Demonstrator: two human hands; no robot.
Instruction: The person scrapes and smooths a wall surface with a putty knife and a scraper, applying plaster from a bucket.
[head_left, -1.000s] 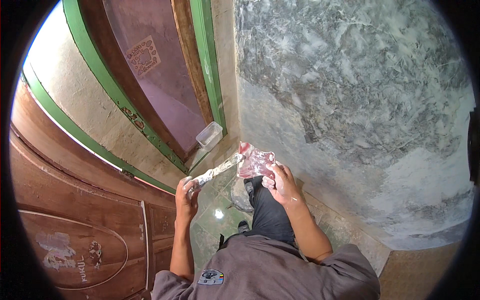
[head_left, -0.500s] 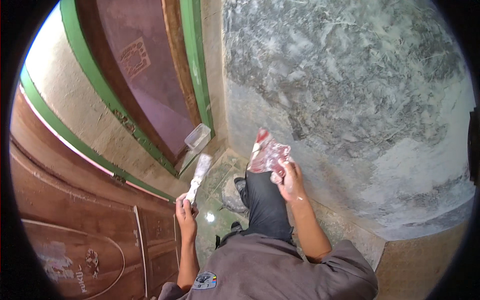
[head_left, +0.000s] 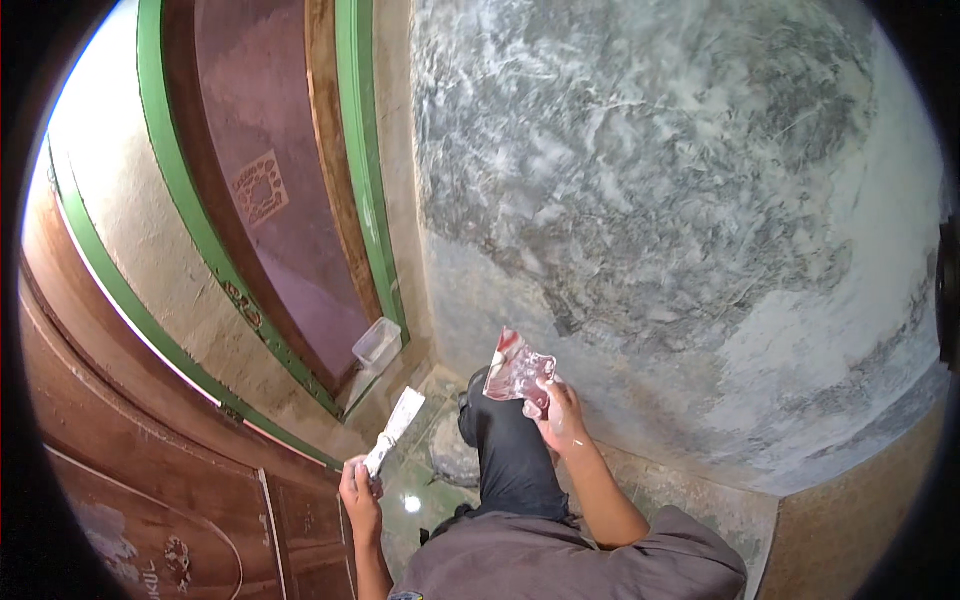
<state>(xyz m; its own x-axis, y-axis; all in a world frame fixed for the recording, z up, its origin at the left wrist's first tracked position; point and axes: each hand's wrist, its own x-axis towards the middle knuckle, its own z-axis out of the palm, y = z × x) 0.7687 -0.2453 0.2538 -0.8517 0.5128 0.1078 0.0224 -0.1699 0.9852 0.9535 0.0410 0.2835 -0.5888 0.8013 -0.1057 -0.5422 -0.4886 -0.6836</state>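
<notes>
In my left hand [head_left: 361,495], the fingers wrap round the lower end of a putty knife [head_left: 398,422] caked with white paste, its flat blade pointing up and away. My right hand [head_left: 560,418] grips the near right corner of a red, irregular-edged flat piece [head_left: 519,374] smeared with white paste; its material I cannot make out. This piece is held above my dark-trousered knee, in front of the lower part of a grey wall [head_left: 640,180] with patchy white smears. The two tools are apart from each other, and neither touches the wall.
A clear plastic tub [head_left: 378,345] stands by the foot of the green door frame [head_left: 362,170]. At the left is a brown wooden door [head_left: 190,440]. Near my foot a rounded grey object [head_left: 455,450] rests on the greenish tiled floor [head_left: 415,475]. A tan panel [head_left: 850,510] is at lower right.
The view has tilted upward, showing more wall, and both hands sit lower in the picture. Both still hold the same things. The red piece has turned slightly.
</notes>
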